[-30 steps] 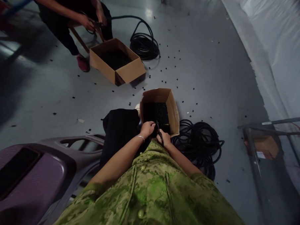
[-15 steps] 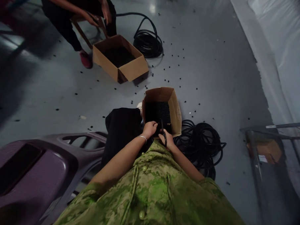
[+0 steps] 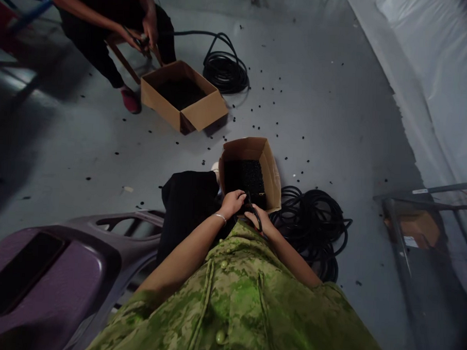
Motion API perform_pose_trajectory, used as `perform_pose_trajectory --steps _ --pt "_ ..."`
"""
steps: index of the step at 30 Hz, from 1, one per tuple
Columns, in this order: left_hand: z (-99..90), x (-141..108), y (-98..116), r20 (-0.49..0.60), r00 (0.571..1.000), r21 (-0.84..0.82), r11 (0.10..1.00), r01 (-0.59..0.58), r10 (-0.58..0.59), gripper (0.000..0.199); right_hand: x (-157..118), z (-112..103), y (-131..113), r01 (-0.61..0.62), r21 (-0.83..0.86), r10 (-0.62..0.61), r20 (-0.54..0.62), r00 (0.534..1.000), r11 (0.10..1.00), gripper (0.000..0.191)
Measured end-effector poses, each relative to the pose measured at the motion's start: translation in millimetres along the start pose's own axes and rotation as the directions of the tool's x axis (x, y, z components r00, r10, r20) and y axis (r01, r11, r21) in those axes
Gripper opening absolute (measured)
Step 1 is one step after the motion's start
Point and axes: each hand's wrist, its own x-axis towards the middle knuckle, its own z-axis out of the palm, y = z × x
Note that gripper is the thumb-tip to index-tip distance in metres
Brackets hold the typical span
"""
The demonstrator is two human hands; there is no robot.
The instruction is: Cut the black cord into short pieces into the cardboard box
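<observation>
Black scissors (image 3: 256, 213) are sitting in the right hand (image 3: 264, 222), fingers curling round the handles, blades pointing forward; the left hand (image 3: 231, 203) is holding its fingertips bunched beside them, contents too dark to tell, both forearms converging at the near edge of the cardboard box (image 3: 272, 178)

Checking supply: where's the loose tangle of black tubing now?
In the head view, the loose tangle lies on the floor right of centre, beside the nearer cardboard box and to the right of the person's right hand.
</observation>
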Motion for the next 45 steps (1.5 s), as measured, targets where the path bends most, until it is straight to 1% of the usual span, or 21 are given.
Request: perform_pose_trajectory --steps 3,9,17,23,27,32,37,45 --pt "-1.6 -1 2 0.022 1.000 0.036 0.999 -0.002 0.001 0.030 -1 -1 -2 -0.010 -0.034 0.011 0.019 1.000 0.999 0.033" --pt "-3.5 -2 6 0.055 0.998 0.095 0.995 0.013 -0.019 0.030 0 -1 -2 -0.003 -0.056 0.005 0.022 1.000 0.998 0.031" --pt "-2.0 -1 5 0.036 0.999 0.139 0.990 0.008 -0.013 0.031 -3 -1 -7 -0.021 -0.071 0.022 0.023 0.999 0.997 0.031" --pt "-2.3 -2 5 0.049 0.999 0.153 0.988 -0.010 0.002 0.030 -3 0 -7 0.000 -0.066 0.001 0.015 1.000 0.998 0.031" --pt "-2.7 -1 4 0.062 0.998 0.147 0.989 -0.015 0.006 0.031 -2 0 -8 -0.026 -0.147 0.028 0.010 1.000 0.989 0.031" --pt "-3.2 2 2 0.060 0.998 0.143 0.989 -0.024 0.016 0.032 -1 2 -12 -0.083 -0.263 0.078 -0.032 0.996 0.961 0.029" --pt "-3.2 6 -1 0.019 1.000 0.123 0.992 0.001 -0.003 0.031 2 7 -14 -0.160 -0.420 0.147 -0.063 0.987 0.893 0.031" --pt "-3.3 9 -5 -0.016 0.999 0.126 0.991 0.034 -0.032 0.031 10 17 -7 -0.124 -0.596 0.113 -0.056 0.992 0.793 0.035"
